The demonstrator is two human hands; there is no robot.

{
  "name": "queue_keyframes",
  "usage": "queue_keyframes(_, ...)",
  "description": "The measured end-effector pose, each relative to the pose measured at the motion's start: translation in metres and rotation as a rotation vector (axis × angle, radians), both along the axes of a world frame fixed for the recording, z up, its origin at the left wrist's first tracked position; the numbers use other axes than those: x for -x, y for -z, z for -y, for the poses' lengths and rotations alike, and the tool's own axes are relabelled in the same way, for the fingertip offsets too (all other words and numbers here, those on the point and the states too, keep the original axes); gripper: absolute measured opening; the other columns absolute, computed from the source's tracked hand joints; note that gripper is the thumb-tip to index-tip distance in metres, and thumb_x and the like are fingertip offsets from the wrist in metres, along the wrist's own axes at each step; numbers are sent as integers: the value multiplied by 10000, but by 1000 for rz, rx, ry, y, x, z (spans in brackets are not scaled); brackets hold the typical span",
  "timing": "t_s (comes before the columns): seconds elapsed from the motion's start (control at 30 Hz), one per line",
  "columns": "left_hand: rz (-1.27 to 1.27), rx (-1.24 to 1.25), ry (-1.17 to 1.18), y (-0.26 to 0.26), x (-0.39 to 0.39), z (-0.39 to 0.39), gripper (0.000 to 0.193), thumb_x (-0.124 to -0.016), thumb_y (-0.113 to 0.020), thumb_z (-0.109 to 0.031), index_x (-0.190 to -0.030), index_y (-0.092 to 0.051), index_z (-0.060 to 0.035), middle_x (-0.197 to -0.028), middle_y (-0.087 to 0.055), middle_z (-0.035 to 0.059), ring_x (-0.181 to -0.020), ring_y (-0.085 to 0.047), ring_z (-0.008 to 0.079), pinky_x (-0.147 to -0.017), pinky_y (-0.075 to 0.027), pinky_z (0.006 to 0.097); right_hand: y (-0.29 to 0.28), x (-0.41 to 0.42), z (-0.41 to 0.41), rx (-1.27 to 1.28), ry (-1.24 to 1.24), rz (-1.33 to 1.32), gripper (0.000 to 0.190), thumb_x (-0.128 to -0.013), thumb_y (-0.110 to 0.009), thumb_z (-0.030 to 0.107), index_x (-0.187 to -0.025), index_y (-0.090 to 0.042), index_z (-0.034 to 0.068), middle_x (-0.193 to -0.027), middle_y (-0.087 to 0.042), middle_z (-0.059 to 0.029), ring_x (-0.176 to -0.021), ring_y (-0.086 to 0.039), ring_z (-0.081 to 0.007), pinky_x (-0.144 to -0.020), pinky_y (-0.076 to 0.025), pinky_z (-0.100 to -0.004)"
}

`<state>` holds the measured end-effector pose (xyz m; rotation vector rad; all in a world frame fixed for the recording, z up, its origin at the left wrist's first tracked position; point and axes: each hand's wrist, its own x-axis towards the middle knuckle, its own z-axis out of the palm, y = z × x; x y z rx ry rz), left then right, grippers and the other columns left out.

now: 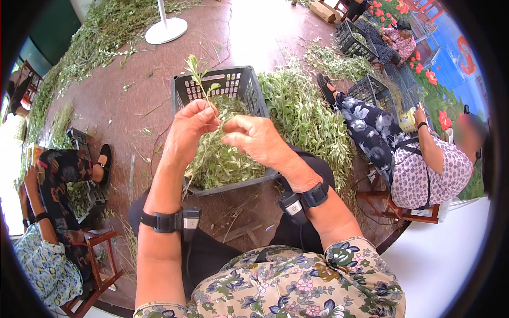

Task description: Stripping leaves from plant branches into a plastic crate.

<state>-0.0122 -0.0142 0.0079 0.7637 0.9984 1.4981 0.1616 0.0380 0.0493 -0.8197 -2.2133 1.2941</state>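
My left hand (193, 121) pinches a thin leafy stem (197, 77) between thumb and forefinger, its green top pointing up and away from me. Just to the right is my right hand (254, 137), thumb and forefinger slightly apart close to the stem; nothing is plainly seen between them. Below both hands stands a black plastic crate (260, 95) with slotted walls, between my knees. Loose green leaves (226, 169) fill much of its bottom. The lower part of the stem is hard to tell from these leaves.
A large heap of cut leafy stems (310, 123) lies against the crate's right side. More plants (79, 59) line the left wall. A white stand base (167, 31) is ahead. Seated people (429, 167) work on both sides, beside other crates (358, 41) and wooden stools (99, 262).
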Motion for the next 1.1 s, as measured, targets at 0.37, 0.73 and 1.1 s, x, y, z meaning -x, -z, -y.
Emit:
queue_keyframes(0.37,-12,63,-216,-1,3,-7,187,-880,-565,-141,-1039,-566,-42,-824,-591,6,-731,-583,116,-692,-468,254,43,16,-9,458,-54,-95,118,-792,-601,108,-750,-599,-1,-623,-547,-32,-500,-545,-92,-466,-430,-250)
queue_keyframes(0.73,-121,129,-85,11,-12,-8,114,-857,-606,-159,-861,-600,-45,-714,-577,-8,-629,-556,93,-626,-457,220,36,-3,-30,493,117,-313,296,-837,-606,197,-1036,-564,-17,-706,-566,-26,-560,-544,-70,-468,-422,-201)
queue_keyframes(1.1,-41,137,-96,17,-13,-11,98,-865,-595,-147,-825,-572,-60,-747,-570,-4,-640,-566,105,-622,-463,237,46,-5,-21,328,-46,-97,99,-805,-584,113,-813,-629,25,-651,-593,-50,-561,-586,-104,-518,-470,-264)
